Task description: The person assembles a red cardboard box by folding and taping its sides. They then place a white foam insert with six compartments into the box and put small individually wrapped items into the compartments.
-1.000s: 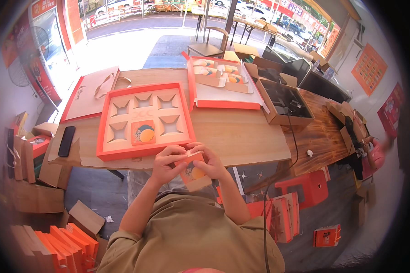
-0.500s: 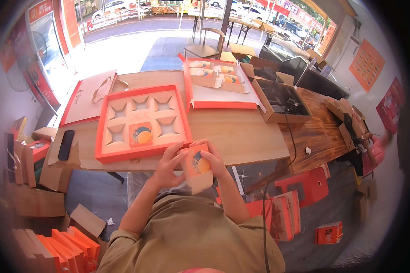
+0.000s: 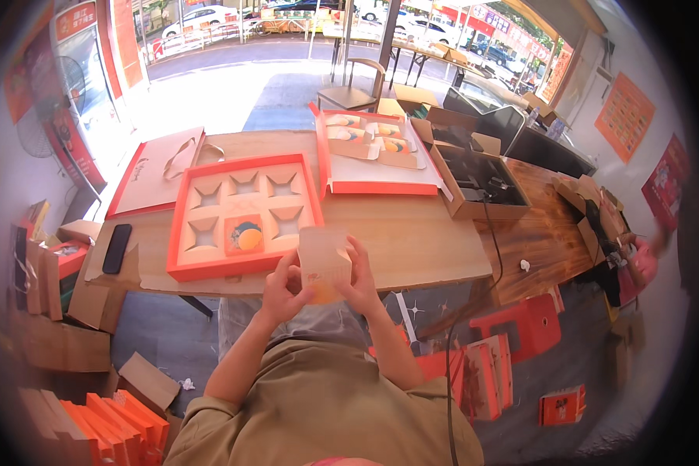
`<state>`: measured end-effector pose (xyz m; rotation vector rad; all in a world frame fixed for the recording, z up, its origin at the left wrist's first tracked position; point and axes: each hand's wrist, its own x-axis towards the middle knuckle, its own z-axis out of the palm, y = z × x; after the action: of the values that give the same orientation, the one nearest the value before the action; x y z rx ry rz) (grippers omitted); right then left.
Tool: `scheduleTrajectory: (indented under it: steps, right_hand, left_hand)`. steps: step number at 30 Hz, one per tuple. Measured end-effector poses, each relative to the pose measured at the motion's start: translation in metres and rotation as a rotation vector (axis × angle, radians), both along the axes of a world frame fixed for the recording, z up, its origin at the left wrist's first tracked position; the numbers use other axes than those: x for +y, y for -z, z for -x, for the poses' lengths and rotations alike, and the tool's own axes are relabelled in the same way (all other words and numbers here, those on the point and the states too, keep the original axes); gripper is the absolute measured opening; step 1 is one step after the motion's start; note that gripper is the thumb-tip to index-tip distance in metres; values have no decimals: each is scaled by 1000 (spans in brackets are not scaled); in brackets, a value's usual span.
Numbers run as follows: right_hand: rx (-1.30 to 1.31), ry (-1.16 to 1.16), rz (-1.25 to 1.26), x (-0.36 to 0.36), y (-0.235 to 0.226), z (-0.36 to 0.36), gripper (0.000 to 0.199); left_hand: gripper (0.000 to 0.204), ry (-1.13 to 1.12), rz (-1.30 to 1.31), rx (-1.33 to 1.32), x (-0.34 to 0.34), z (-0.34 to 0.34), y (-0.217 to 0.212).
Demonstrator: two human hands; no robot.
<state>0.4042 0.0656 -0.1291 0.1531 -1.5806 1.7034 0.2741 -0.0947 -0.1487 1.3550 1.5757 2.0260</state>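
Observation:
Both my hands hold a small paper carton (image 3: pixel 323 252) in front of my chest, near the table's front edge. Its pale, plain part stands uppermost, with orange print below. My left hand (image 3: pixel 283 287) grips the left side, and my right hand (image 3: pixel 359 281) closes on the right side. Just beyond them lies a red-rimmed gift box (image 3: pixel 180 260) with a cream insert of several square wells. A small printed carton (image 3: pixel 244 235) sits in its near middle well; the other wells hold no carton.
Behind it, another red-edged box (image 3: pixel 380 188) contains several small cartons. A cardboard box (image 3: pixel 485 203) with dark contents stands right of that. A flat gift bag (image 3: pixel 151 175) and a black phone (image 3: pixel 116 248) lie at left. A red stool (image 3: pixel 524 322) stands on the floor at right.
The small carton has been turned in my hands: its printed picture and lower flap faced me before, and now its pale part points up. My hands have shifted slightly with it.

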Motion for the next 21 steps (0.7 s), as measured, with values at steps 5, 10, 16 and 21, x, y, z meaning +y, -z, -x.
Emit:
scheduleTrajectory:
  steps: [5, 10, 16, 21]
  right_hand:
    - [-238, -86, -35, 13, 24, -9, 59]
    - [-318, -121, -35, 15, 24, -11, 49]
    - [-261, -92, -186, 11, 2, -11, 70]
    - [-264, -111, -131, 8, -2, -11, 77]
  left_hand:
    - [80, -19, -24, 131, 2, 5, 6]
    - [85, 84, -35, 12, -3, 12, 6]
    - [79, 129, 57, -59, -12, 4, -10]
    - [58, 112, 31, 225, -12, 6, -25]
